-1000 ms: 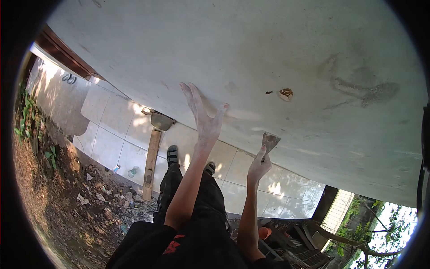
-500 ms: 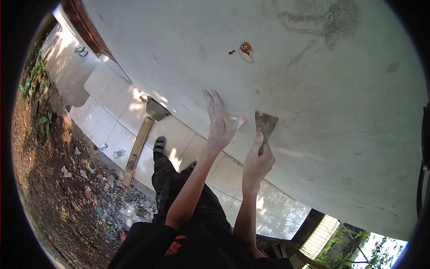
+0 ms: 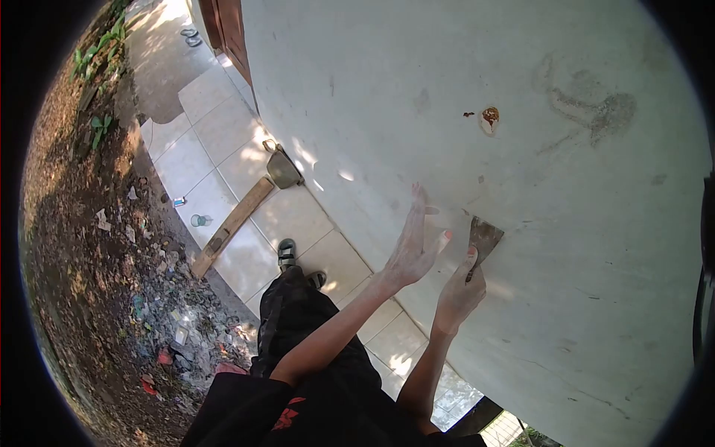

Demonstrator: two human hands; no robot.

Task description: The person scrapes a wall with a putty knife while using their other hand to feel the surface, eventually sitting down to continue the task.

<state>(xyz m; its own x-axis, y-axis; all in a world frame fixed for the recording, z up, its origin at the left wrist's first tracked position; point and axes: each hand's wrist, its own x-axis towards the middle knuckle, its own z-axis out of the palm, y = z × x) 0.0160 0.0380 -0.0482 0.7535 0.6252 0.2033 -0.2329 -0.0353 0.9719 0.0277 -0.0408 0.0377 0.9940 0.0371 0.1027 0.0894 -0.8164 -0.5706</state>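
Note:
My right hand (image 3: 460,299) grips a putty knife (image 3: 486,237) by its handle, thumb along the base of the blade. The broad, stained blade points up and lies over the pale wall (image 3: 596,313). To its left, my left hand (image 3: 414,257) holds nothing and is close to the wall, fingers stretched out and thumb apart. Both hands look dusted with whitish powder. Above the blade, the wall has a chipped brown-and-white spot (image 3: 489,121) and a rough grey patch (image 3: 611,113).
Pale floor tiles (image 3: 298,216) run along the wall's foot. A wooden plank (image 3: 232,227), a dark green container (image 3: 284,170) and a clear glass (image 3: 199,220) are on them. Littered soil (image 3: 112,298) borders the tiles. Slippers (image 3: 191,37) lie farther off.
The view has swung, moving the wall marks rightward and down in the picture. The putty knife blade now tilts more to the right. My left hand's fingers have drawn closer together.

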